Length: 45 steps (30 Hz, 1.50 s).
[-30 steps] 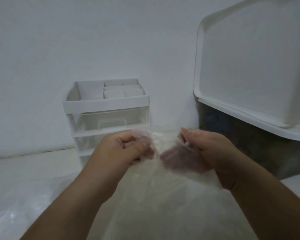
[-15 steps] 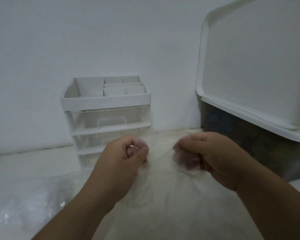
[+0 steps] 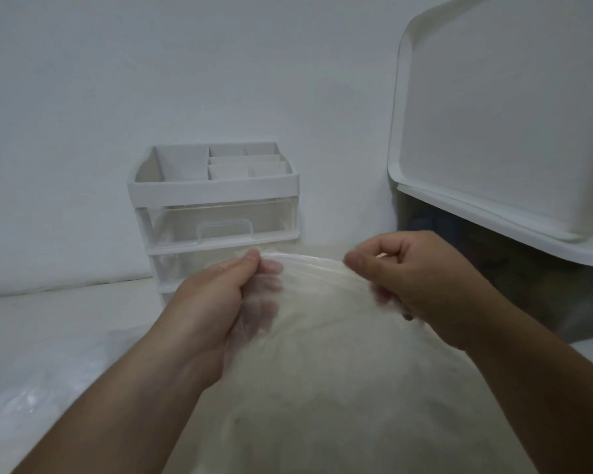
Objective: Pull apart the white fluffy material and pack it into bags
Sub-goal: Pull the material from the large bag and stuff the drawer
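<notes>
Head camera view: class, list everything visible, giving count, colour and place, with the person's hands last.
clear plastic bag: one, see-through, centre foreground
white fluffy material: one mass, off-white, inside the bag
plastic drawer organiser: one, white frame with clear drawers, against the back wall
large plastic lid: one, white, upper right, above the bin
dark storage bin: one, dark translucent, right, below the lid
crumpled plastic film: one patch, clear, lower left
left hand: one, pinches the bag's top edge
right hand: one, grips the bag's top edge

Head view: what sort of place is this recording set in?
Likely a home storage corner: a small white drawer organiser against a plain wall, a big lidded storage bin to its right.
</notes>
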### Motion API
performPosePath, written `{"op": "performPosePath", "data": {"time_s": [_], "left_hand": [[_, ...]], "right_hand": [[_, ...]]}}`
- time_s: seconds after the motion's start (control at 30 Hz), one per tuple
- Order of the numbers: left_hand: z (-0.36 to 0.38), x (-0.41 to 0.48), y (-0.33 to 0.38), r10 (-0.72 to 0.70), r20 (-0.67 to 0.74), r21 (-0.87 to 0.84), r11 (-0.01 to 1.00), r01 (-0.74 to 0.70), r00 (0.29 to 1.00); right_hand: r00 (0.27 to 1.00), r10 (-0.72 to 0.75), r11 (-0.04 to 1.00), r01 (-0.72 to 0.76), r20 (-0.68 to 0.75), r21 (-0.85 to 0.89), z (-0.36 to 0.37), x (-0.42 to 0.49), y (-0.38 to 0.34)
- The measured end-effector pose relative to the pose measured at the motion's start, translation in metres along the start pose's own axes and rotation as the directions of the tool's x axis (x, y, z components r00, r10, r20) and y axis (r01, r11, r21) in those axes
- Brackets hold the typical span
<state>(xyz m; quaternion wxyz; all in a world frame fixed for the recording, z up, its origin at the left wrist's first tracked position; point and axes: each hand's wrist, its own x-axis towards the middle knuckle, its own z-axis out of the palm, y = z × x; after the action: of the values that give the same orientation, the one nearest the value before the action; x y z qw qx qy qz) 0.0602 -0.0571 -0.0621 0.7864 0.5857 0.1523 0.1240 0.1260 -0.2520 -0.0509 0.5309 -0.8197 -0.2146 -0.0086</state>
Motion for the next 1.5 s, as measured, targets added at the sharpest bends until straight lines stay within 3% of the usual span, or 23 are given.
{"op": "performPosePath", "data": {"time_s": [0.2,0.37,0.5,0.77,0.9,0.97,1.03,1.07,1.17,1.33,1.4,1.5], "left_hand": [[-0.004,0.001,-0.001,0.256,0.137,0.189,0.942,-0.279,0.957],[-0.002,-0.003,-0.002,0.235,0.235,0.213,0.934,-0.286,0.943],[0.000,-0.009,0.000,0.067,0.316,0.278,0.947,-0.160,0.946],[-0.015,-0.002,-0.005,-0.222,0.556,0.638,0.732,-0.240,0.801],[-0.032,0.003,0.004,-0.291,0.587,0.739,0.575,-0.353,0.755],[-0.036,0.004,0.009,-0.229,0.620,0.639,0.702,-0.313,0.750],[-0.033,0.007,0.008,-0.093,0.603,0.459,0.853,-0.249,0.792],[-0.029,0.007,0.006,-0.042,0.589,0.402,0.881,-0.248,0.807],[-0.011,-0.003,0.002,0.003,0.520,0.356,0.908,-0.220,0.854],[-0.026,0.004,0.013,0.100,0.351,0.352,0.908,-0.230,0.931],[-0.054,0.017,0.026,0.119,0.347,0.401,0.878,-0.262,0.930],[-0.089,0.027,0.036,0.075,0.344,0.503,0.827,-0.251,0.936]], "right_hand": [[0.939,0.105,0.992,-0.076,0.328,-0.101,-0.008,-0.004,-0.003],[0.976,0.085,0.979,-0.119,0.201,0.164,0.001,-0.004,-0.010],[0.999,0.025,0.984,-0.032,0.039,0.173,0.001,-0.004,-0.015],[0.969,0.059,0.972,-0.001,-0.240,0.233,-0.022,0.001,-0.011],[0.983,0.050,0.982,-0.017,-0.177,0.187,-0.031,-0.004,-0.014],[0.993,0.045,0.984,-0.025,-0.110,0.177,-0.029,-0.005,-0.017],[0.999,0.036,0.985,-0.029,-0.039,0.172,-0.023,-0.007,-0.019],[0.999,0.033,0.983,-0.030,-0.009,0.179,-0.019,-0.007,-0.020],[1.000,0.005,0.971,-0.011,0.027,0.238,-0.005,-0.008,-0.022],[0.990,0.012,0.960,0.028,-0.141,0.278,-0.003,-0.007,-0.023],[0.975,0.066,0.979,-0.022,-0.212,0.205,-0.011,-0.002,-0.014],[0.967,0.148,0.988,-0.153,-0.209,-0.007,-0.014,0.007,0.009]]}}
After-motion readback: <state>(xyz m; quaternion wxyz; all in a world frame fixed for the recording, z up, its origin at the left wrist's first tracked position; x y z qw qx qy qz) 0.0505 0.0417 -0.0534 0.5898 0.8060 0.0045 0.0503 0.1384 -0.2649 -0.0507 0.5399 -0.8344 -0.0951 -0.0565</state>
